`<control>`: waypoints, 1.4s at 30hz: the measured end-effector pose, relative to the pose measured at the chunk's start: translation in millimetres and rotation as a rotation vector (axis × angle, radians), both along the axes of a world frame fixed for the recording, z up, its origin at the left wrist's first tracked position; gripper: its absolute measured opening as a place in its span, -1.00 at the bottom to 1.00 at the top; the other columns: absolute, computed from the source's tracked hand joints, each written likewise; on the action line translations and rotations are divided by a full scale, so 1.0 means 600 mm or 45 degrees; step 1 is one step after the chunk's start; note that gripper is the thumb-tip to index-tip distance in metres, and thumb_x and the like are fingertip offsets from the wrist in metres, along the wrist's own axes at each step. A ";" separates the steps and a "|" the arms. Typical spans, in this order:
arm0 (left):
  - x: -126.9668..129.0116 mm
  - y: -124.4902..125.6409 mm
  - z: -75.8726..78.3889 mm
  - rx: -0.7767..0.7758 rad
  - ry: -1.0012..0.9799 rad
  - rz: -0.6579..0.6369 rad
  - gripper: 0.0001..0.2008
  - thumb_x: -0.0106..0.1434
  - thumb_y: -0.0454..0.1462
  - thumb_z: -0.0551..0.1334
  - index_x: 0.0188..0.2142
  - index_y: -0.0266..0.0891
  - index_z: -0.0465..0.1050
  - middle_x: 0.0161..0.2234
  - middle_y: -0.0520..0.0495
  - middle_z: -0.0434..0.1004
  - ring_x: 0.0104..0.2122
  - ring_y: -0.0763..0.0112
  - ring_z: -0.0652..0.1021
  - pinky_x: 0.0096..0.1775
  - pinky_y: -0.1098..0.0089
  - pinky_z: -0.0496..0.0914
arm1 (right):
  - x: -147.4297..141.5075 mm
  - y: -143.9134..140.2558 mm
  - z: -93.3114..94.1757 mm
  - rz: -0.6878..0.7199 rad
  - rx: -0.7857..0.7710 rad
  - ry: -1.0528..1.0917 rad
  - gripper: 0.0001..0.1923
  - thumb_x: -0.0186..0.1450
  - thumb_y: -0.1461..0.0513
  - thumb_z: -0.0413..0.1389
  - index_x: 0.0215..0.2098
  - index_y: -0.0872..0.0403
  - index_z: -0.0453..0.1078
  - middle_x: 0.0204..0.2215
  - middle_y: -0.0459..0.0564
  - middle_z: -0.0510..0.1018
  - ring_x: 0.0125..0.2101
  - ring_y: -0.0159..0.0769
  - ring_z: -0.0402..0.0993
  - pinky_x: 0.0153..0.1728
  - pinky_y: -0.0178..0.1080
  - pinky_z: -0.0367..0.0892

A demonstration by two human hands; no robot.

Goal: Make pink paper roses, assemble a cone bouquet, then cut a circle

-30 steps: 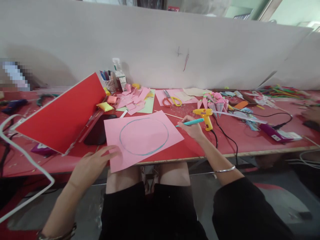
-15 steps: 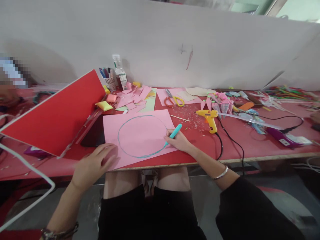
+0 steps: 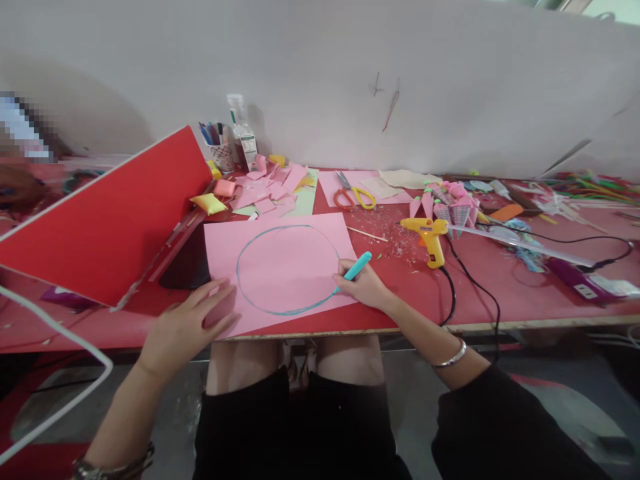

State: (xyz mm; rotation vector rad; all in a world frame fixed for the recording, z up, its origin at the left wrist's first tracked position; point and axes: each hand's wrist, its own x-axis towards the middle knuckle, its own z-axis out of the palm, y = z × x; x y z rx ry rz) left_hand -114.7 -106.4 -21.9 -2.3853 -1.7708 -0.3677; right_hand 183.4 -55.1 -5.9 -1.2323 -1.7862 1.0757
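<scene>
On the red table (image 3: pixel 500 303) lay 1 large pink sheet (image 3: pixel 280 267), 1 teal marker (image 3: pixel 354 270), 1 yellow glue gun (image 3: pixel 427 233), 1 pair of scissors (image 3: pixel 354 196) with an orange and a yellow handle, 1 red board (image 3: pixel 105 220) propped at a tilt on the left, 1 cup of pens (image 3: pixel 219 148), 1 clear bottle (image 3: pixel 241 137) just beside the cup, and a heap of pink paper scraps (image 3: pixel 270 190) too jumbled to count. 2 hands were in view.

The pink sheet was a plain rectangle, lying flat and turned slightly askew, its near edge reaching the table's front edge. On it was 1 teal circle (image 3: pixel 239 267), drawn as a thin outline that filled most of the sheet.

The left hand (image 3: pixel 187 327) lay flat and spread, palm down, its fingers pressing the sheet's near-left corner, gripping nothing. The right hand (image 3: pixel 364 290) was closed around the teal marker in a writing grip, resting at the sheet's right edge. The marker slanted up and to the right, with its tip touching the paper on the circle's lower right part. The circle lay between the 2 hands. The glue gun stood to the right of the right hand, apart from it, its black cord (image 3: pixel 483 293) running off the front edge.
</scene>
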 end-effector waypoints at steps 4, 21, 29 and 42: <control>0.000 -0.001 -0.001 -0.033 -0.011 0.004 -0.51 0.20 -0.02 -0.06 0.01 -0.19 0.30 0.02 -0.07 0.36 -0.17 0.26 0.50 -0.39 0.37 0.43 | 0.009 0.011 0.005 -0.035 0.055 -0.059 -0.77 -0.03 0.18 -0.03 -0.71 0.04 -0.02 -0.77 -0.27 0.02 -0.69 -0.54 -0.06 -0.67 -0.40 -0.07; -0.004 0.002 -0.002 -0.073 -0.049 -0.019 -0.51 0.18 0.00 -0.05 0.01 -0.15 0.29 0.03 -0.08 0.35 -0.16 0.26 0.49 -0.37 0.39 0.41 | 0.030 0.077 0.014 -0.045 0.153 -0.232 -0.79 -0.04 0.22 -0.04 -0.73 0.06 -0.01 -0.78 -0.25 0.07 -0.69 -0.53 -0.03 -0.64 -0.38 -0.07; -0.002 0.003 -0.001 -0.054 -0.082 -0.019 -0.52 0.17 0.01 -0.04 -0.02 -0.16 0.32 0.01 -0.08 0.38 -0.22 0.28 0.52 -0.37 0.37 0.41 | 0.024 0.109 0.015 -0.067 0.206 -0.259 -0.79 -0.04 0.24 -0.04 -0.72 0.06 -0.02 -0.77 -0.25 0.07 -0.68 -0.53 -0.01 -0.61 -0.37 -0.04; 0.001 0.003 0.000 -0.032 -0.057 0.002 -0.54 0.17 -0.03 -0.03 -0.05 -0.19 0.35 0.00 -0.10 0.39 -0.23 0.26 0.53 -0.38 0.34 0.42 | 0.000 0.158 0.020 -0.083 0.281 -0.275 -0.81 -0.04 0.27 -0.05 -0.71 0.06 -0.01 -0.77 -0.24 0.06 -0.67 -0.51 0.01 -0.60 -0.38 -0.04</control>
